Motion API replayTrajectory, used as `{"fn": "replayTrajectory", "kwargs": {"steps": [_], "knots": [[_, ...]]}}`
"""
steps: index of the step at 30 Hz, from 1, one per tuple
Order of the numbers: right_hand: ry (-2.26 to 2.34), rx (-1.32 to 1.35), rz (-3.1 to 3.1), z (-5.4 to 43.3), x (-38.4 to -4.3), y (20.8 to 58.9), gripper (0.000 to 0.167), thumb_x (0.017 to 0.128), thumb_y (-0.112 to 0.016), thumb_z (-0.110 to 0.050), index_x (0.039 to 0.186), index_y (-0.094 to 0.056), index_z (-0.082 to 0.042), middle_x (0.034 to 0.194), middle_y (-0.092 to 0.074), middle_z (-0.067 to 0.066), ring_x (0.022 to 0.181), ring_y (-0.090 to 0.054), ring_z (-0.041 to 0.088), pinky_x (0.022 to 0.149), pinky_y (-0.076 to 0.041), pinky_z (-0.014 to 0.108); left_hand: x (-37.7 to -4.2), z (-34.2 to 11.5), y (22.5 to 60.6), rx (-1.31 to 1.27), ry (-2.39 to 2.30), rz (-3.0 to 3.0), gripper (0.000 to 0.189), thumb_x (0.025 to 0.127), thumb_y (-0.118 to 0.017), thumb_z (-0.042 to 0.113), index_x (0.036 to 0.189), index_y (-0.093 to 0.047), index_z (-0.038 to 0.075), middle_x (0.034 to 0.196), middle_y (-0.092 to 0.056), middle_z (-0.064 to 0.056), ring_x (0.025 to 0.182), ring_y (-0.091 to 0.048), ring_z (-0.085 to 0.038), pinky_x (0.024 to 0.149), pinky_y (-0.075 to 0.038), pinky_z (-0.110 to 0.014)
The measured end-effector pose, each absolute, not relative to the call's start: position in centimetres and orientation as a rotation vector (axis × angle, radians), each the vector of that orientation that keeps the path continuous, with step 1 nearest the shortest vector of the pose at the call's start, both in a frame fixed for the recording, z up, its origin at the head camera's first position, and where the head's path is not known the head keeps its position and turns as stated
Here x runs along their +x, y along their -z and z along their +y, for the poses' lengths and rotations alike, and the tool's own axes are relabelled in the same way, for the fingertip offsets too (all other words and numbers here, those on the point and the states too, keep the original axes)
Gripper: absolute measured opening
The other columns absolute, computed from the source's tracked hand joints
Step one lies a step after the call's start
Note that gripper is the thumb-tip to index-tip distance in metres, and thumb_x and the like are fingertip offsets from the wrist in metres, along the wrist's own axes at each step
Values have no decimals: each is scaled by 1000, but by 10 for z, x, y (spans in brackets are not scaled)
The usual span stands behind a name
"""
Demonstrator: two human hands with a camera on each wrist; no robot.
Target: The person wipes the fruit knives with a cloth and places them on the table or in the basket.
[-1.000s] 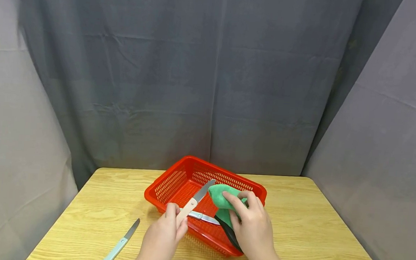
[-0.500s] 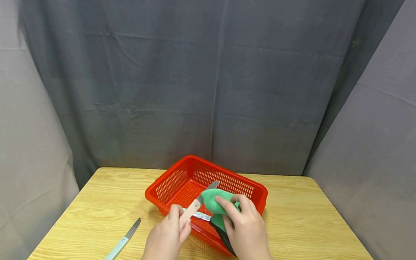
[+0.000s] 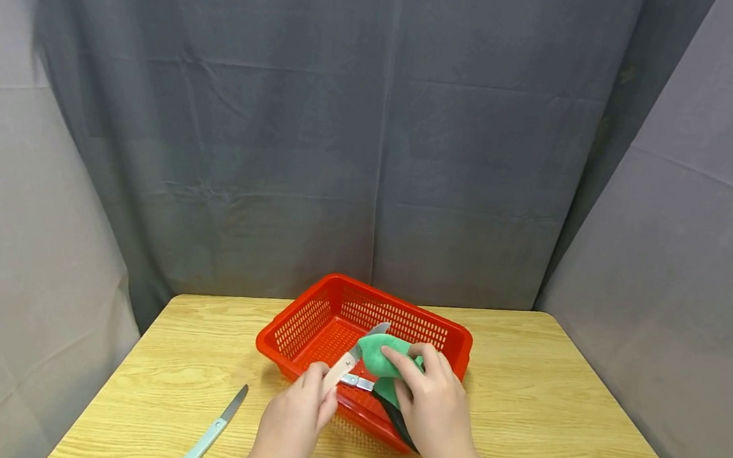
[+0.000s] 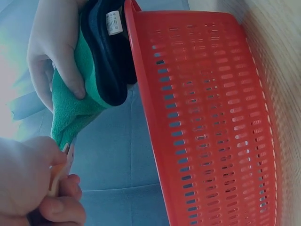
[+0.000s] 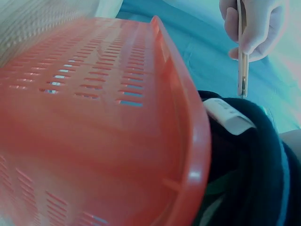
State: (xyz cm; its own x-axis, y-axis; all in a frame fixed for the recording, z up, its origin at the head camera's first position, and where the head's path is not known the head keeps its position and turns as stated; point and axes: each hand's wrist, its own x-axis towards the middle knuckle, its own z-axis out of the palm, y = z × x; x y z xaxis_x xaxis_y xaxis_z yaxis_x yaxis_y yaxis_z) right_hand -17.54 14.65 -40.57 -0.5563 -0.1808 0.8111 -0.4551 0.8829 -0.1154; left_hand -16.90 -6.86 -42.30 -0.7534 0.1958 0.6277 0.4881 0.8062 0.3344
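Observation:
My left hand (image 3: 295, 417) holds the pale pink handle of a knife (image 3: 337, 374) over the red basket, blade pointing up and away. Pinched in the fingers of my right hand (image 3: 436, 408), a green cloth (image 3: 379, 354) with a black border is folded around the middle of the blade. The blade's tip shows beyond the cloth. A white label hangs from the black border in both wrist views. Under the held knife, a second knife (image 3: 357, 382) is partly visible; the cloth and my left hand hide its ends.
The red perforated plastic basket (image 3: 272, 330) stands on a wood-grain table (image 3: 552, 394). Left of it lies a knife (image 3: 207, 438) with a pale blue-green handle, blade pointing away. Grey curtains (image 3: 252, 145) enclose the back and sides.
A second ago the cloth was beside the blade's tip. The right hand has brought it left and slightly down onto the blade, and over the last half second both hands have barely shifted.

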Motion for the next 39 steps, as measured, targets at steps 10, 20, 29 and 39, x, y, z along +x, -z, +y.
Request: {"fn": "replayTrajectory", "kwargs": {"steps": [10,20,29,39], "knots": [[-407,334,-2178,154,-180,404,52,71,-88,2,116,-77,-23,99,-60,7,78,-58,22,59,-52,34,-170,-68,424,-531,595,-2338,28,85,-78,14,107,-62,7,70,-51,8,49,-30,-1,42,-27,-16],[-435,237,-2144,162,-181,400,54,70,-88,4,118,-77,-20,103,-60,12,79,-58,27,55,-51,37,-173,-69,426,-530,586,-2336,28,82,-80,15,103,-63,8,68,-51,7,48,-29,0,42,-26,-14],[-418,322,-2120,158,-176,397,56,69,-87,5,118,-77,-21,101,-60,10,77,-57,24,60,-52,36,-176,-71,428,-512,596,-2366,26,84,-78,15,103,-63,7,67,-50,7,48,-29,0,42,-25,-15],[-378,448,-2148,148,-173,402,53,69,-88,1,115,-77,-24,97,-60,5,78,-58,19,56,-53,31,-178,-71,430,-525,600,-2323,28,82,-79,15,103,-62,7,65,-48,7,47,-28,1,41,-24,-13]]}}
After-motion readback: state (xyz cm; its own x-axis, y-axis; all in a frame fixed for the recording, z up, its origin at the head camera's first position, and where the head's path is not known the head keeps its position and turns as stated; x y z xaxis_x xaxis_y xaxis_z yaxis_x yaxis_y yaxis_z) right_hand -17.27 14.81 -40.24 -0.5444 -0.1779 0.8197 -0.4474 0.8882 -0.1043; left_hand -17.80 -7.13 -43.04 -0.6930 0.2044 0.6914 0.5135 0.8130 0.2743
